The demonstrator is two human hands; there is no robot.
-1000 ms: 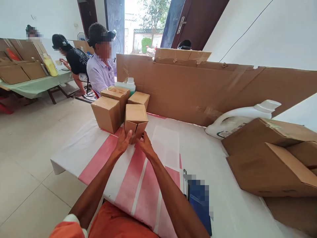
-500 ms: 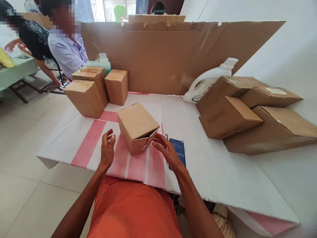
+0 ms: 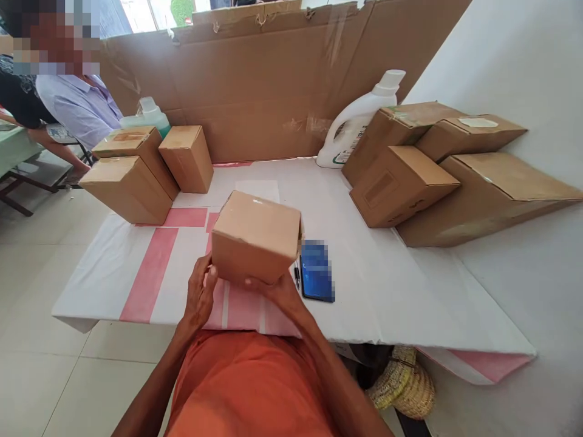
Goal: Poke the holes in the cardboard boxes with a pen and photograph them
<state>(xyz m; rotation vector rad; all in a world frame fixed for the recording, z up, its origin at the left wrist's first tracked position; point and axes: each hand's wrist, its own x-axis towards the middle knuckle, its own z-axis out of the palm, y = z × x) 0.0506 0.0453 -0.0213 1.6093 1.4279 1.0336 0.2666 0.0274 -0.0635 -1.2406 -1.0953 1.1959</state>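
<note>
A brown cardboard box [image 3: 255, 227] is between my two hands above the near part of the table, its top face tipped toward me. My left hand [image 3: 200, 291] is closed at its lower left corner, thumb near the front face and fingers along the side. Under the front right edge, my right hand [image 3: 281, 295] supports the box, thumb against the front and the other fingers mostly hidden. Just right of the box lie a phone [image 3: 316, 276] with a lit blue screen and a dark pen [image 3: 297, 276].
Several cardboard boxes [image 3: 405, 188] are grouped at the right beside a white jug [image 3: 346, 130]. More boxes [image 3: 132, 188] stand at the left near a bottle of green liquid [image 3: 148, 115]. A cardboard panel [image 3: 246, 91] closes off the back; a person [image 3: 75, 100] sits beyond it.
The box has turned and tilted, and its loosely raised flap no longer faces me. My right hand has moved from its right side to underneath the front; my left hand has come against it.
</note>
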